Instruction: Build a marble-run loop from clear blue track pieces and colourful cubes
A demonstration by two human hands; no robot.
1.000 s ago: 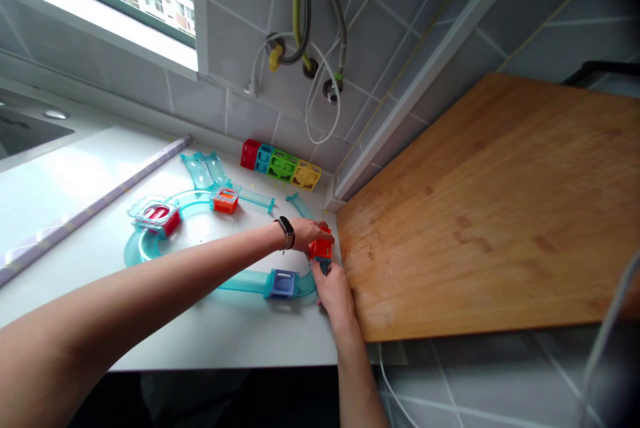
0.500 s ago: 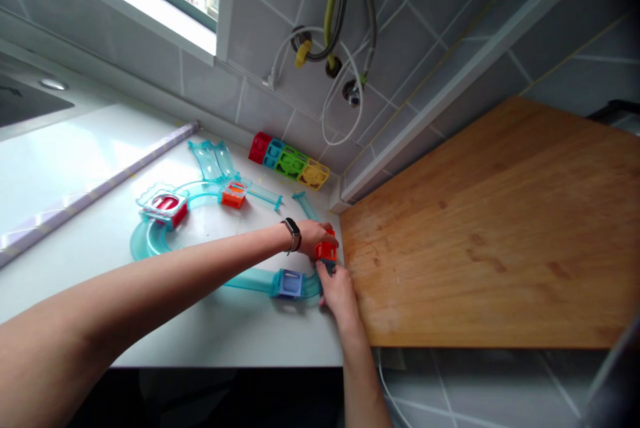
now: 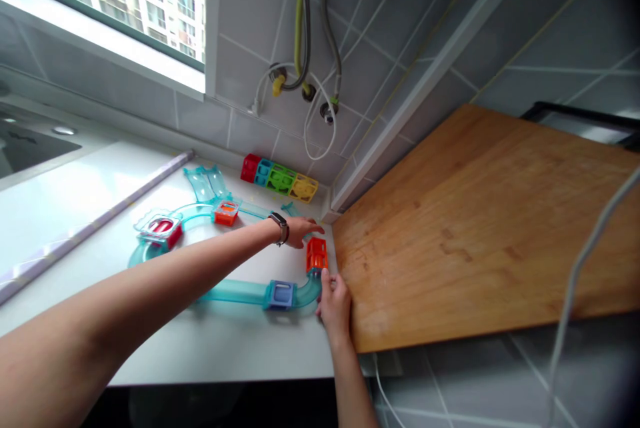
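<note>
four blocks line the track, four others lie apart; left hand is open, right hand's grip unclear.

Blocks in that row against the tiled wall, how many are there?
4 in view, left to right: red, blue, green, then yellow, nearest the wooden board. Any behind them would be hidden.

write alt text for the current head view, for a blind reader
A person's open left hand is beside an orange-red block on a curving teal toy track; the right hand has its thumb at the block's near end. The track lies on a white counter, with a wooden board at right.
</note>
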